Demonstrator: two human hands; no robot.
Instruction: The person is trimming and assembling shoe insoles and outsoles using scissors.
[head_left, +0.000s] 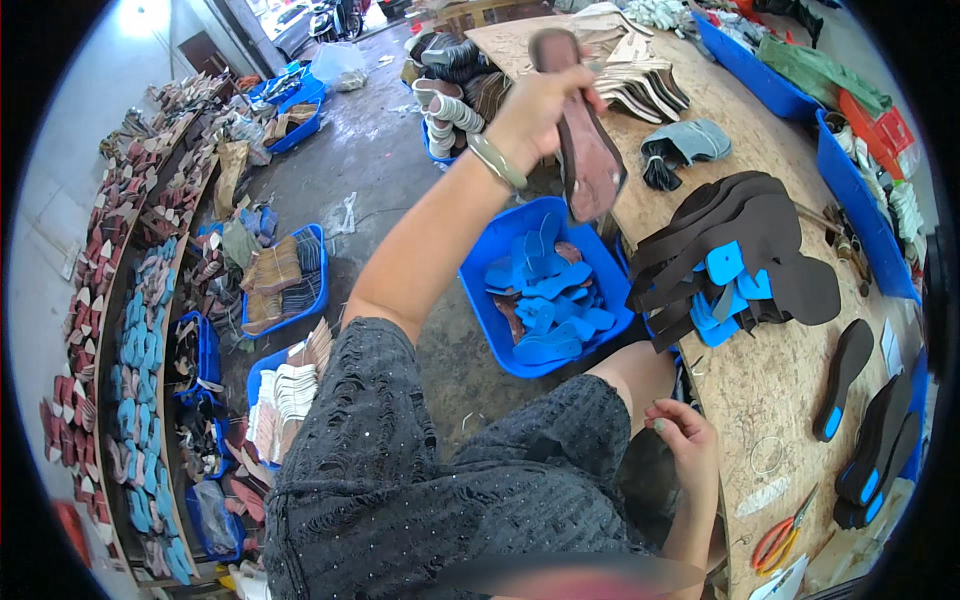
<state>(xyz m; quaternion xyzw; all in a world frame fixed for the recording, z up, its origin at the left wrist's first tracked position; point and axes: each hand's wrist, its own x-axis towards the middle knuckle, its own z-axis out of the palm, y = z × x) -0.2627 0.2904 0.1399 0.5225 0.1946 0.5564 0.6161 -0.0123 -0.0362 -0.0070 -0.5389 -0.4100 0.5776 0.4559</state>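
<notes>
My left hand (545, 108), stretched far forward with a bangle on its wrist, is closed round a shoe insole (592, 165). The insole is pinkish with a dark brown rim and hangs over the table's left edge. My right hand (688, 437) is by the near table edge above my lap, its fingers loosely curled and a little apart from the thumb, with nothing visible in them. Below the held insole stands a blue bin (480, 285) with several bright blue sole pieces (548, 280). Beside it on the table lies a heap of dark brown soles (760, 225) with blue pieces on top.
On the wooden table (745, 400) lie a stack of layered insoles (640, 92), a grey bundle (690, 142), single dark soles (845, 375) and orange-handled scissors (778, 543). Blue bins (765, 75) line its far side. Racks of shoe parts (140, 370) and more bins (318, 280) stand at left.
</notes>
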